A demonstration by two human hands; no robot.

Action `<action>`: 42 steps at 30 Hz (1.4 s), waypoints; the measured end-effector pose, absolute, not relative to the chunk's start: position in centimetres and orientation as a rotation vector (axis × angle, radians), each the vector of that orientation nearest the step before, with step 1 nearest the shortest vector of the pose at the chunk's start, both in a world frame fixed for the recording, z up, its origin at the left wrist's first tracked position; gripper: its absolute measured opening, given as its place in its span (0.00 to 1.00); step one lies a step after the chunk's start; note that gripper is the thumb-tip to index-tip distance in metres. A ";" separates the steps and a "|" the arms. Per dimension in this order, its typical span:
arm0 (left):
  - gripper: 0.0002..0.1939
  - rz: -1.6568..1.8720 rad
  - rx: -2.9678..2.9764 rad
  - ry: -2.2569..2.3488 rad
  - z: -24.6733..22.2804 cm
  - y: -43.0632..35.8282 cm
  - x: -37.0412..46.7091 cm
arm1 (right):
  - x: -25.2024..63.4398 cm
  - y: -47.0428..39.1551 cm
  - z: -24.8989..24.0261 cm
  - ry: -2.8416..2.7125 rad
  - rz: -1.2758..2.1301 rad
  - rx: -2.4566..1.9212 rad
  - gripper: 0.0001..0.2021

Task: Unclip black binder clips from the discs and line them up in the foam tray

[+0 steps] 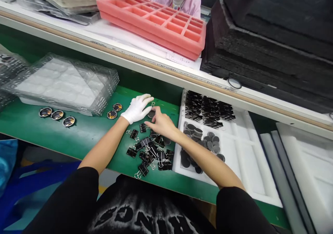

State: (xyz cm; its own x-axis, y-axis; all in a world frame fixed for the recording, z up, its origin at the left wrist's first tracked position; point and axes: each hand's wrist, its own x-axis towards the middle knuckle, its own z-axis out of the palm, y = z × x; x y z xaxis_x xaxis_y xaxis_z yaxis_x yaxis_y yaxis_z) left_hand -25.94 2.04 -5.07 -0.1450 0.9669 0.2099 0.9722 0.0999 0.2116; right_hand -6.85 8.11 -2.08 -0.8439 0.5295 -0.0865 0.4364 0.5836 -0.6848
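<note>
Black shirt (pixel 145 209) nearest. Round pieces (pixel 57 115) spaced, presumably against scratching. Gloved left hand (pixel 138 109) beside dark disc (pixel 151 114) between hands, probably steadying it. Clips (pixel 144 143) heaped below, seemingly for reach. Bare right hand (pixel 164 123) opposite; whether either clamps disc, not determinable.

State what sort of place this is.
Likely a factory or small-parts workshop: loose binder clips lie on a green bench beside a white foam tray, and clear plastic trays stand stacked.
</note>
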 end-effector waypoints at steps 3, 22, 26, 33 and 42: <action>0.27 -0.383 -2.244 -2.244 -5.8 2.4 -26.2 | -7.5 7.2 -3.5 -2.543 1.323 -0.750 0.16; 0.30 -0.412 -2.034 -2.274 -6.1 2.2 -25.4 | -5.6 17.0 -4.7 -2.523 0.862 -1.164 0.06; 0.38 -0.343 -2.200 -2.237 -6.2 2.4 -25.2 | -6.7 17.6 -3.9 -2.648 0.746 -1.146 0.03; 0.28 -0.220 -2.217 -2.299 -6.0 3.1 -25.0 | -11.2 17.4 -4.1 -2.519 0.547 -1.168 0.16; 0.26 -0.203 -2.199 -2.343 -6.3 3.1 -24.8 | -12.2 18.4 -7.7 -2.371 0.879 -1.359 0.24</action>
State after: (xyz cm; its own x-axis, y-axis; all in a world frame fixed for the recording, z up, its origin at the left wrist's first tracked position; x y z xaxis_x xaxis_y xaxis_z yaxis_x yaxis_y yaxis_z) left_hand -24.81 3.07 -6.26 -0.0658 0.9974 0.0290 0.9876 0.0609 0.1448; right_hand -12.17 18.45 -7.74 -0.5238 0.8494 -0.0637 0.6857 0.3762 -0.6231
